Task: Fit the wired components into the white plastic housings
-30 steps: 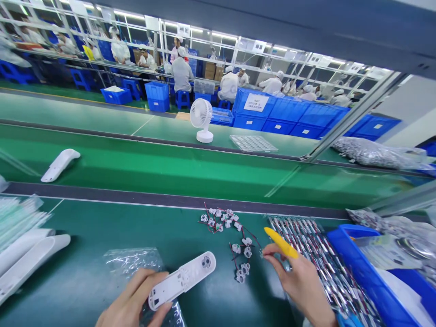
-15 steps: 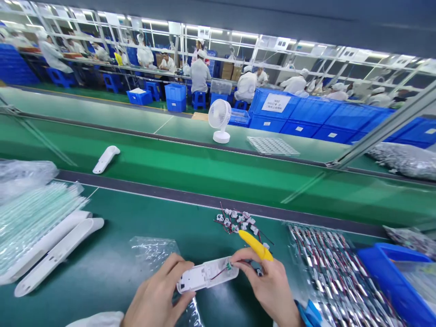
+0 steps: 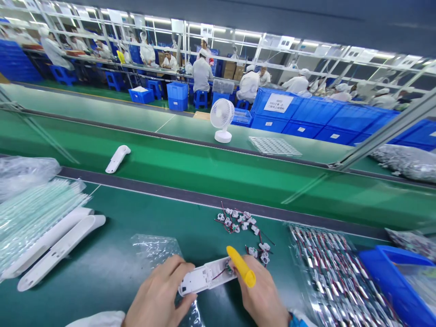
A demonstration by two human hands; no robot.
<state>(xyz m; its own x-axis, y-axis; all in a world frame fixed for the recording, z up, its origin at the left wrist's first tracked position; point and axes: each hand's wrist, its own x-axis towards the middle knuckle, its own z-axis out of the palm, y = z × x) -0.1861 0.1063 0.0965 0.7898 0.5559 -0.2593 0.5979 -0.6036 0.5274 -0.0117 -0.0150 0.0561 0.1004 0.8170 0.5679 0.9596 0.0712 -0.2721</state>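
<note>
My left hand (image 3: 163, 290) is closed around the left end of a white plastic housing half (image 3: 199, 280), its open inside facing up. A thin dark red wire runs along the hollow right part of the housing. My right hand (image 3: 260, 290), with a yellow finger cot (image 3: 241, 267) on its index finger, pinches a small green circuit board with wires (image 3: 229, 267) inside the right end. The fingers partly hide that board. Beneath the left hand lies a clear plastic bag (image 3: 156, 250).
Small white wired parts (image 3: 241, 221) lie beyond my right hand. To the right are a tray of wired parts (image 3: 340, 272) and a blue bin (image 3: 391, 272). White long shells (image 3: 61, 252) lie left. Behind the bench, a white housing (image 3: 117, 159) rests on a green belt (image 3: 190, 168); a fan (image 3: 222, 120) stands beyond.
My right hand has turned and moved slightly left, with the yellow-covered finger now over the housing's right end. More loose wired parts show beside it. The white housing on the belt has shifted right.
</note>
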